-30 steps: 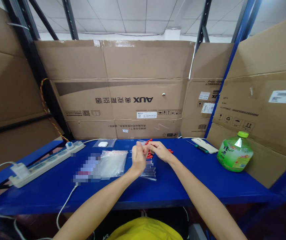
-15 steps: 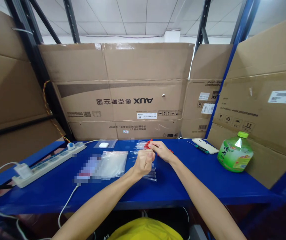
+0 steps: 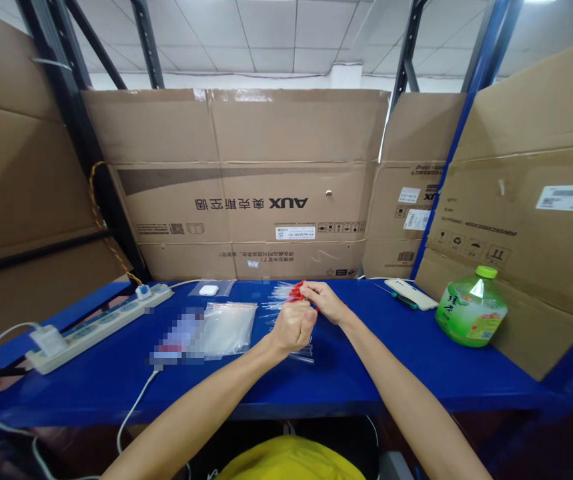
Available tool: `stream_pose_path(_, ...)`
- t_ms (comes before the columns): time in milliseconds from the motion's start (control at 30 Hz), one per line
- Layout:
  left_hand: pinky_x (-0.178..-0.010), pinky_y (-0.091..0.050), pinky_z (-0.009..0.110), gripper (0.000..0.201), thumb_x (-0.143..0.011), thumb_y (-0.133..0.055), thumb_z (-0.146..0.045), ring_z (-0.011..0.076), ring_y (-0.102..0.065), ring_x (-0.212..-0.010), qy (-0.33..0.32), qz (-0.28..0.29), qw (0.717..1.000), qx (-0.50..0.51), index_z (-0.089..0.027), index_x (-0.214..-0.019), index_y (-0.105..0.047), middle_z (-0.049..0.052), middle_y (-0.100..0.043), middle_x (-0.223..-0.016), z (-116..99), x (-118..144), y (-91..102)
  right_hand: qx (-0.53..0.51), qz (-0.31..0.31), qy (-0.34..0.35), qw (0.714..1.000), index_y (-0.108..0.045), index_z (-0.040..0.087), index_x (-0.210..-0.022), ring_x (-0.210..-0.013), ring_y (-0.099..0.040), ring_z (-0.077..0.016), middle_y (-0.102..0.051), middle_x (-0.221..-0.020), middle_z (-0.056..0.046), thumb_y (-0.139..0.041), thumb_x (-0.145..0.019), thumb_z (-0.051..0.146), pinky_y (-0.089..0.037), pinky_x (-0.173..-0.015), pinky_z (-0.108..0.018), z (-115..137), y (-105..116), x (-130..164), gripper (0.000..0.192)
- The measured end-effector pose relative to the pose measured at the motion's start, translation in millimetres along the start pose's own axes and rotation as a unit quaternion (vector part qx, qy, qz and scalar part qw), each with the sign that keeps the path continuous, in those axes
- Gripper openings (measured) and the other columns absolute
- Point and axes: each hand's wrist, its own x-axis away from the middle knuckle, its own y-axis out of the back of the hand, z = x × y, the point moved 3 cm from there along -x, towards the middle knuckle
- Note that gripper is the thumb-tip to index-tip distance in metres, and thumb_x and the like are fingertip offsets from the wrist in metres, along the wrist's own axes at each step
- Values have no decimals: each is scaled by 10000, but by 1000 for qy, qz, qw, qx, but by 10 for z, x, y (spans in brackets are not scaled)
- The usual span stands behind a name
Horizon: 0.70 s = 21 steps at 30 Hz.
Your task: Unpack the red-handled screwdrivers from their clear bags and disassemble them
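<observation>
Thin clear tubes with red ends (image 3: pixel 295 291) lie bunched on the blue table, partly hidden behind my hands. My right hand (image 3: pixel 327 301) reaches in from the right, its fingers pinched at the red ends. Closed in a fist, my left hand (image 3: pixel 293 325) is just in front of the bunch and touches or nearly touches the right fingers. Whatever it grips is hidden. More clear tubes (image 3: pixel 302 359) show below the left fist, without visible red ends.
Clear plastic bags (image 3: pixel 229 330) lie left of the hands, beside a blurred-out patch. Behind them a white case (image 3: pixel 209 291) rests on a small bag. A power strip (image 3: pixel 101 327) stands far left. At right are a green screwdriver (image 3: pixel 403 299), a pale slab (image 3: pixel 411 293) and a green bottle (image 3: pixel 471 310).
My left fist has shifted slightly right and turned a little, its thumb showing more. My right hand stays almost in place at the red ends.
</observation>
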Motion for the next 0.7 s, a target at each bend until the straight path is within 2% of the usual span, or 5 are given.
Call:
stream_pose_path(200,-548,-368,294,474,-1044,-230,-244,130,-411,-498,-30,-2,1000,-4,-206,-614,-426,21,-504,-535,-35,-16,-11,-10,-3,-12,1000,-551,186,-658,-632,-413,-133,-483,-654,16,-643,-828,658,-350,-598,-253,-48,11,-11,510)
stream_pose_path(567,-569,-395,308,507,-1043,-199,-262,135,-401,-489,-58,23,997,-49,-210,-601,-443,23,-506,-529,-73,-38,-12,-53,14,-37,998,-589,175,-712,-605,-444,-119,-532,-653,21,-674,-826,624,-360,-599,-255,-145,-11,-9,471)
stream_pose_path(667,-522,-345,308,505,-1035,-198,-255,138,-362,-471,-109,34,991,-70,-216,-583,-420,8,-456,-508,-236,-4,-4,-74,-51,-34,995,-561,192,-681,-558,-440,-116,-509,-595,32,-701,-809,614,-366,-567,-260,-145,227,-37,463)
stream_pose_path(700,-504,-318,314,499,-1030,-207,-258,143,-345,-468,-132,39,988,-73,-219,-576,-410,4,-431,-501,-309,22,1,-87,-126,-27,988,-532,207,-661,-522,-414,-112,-471,-558,47,-718,-788,622,-360,-540,-262,-129,388,-33,472)
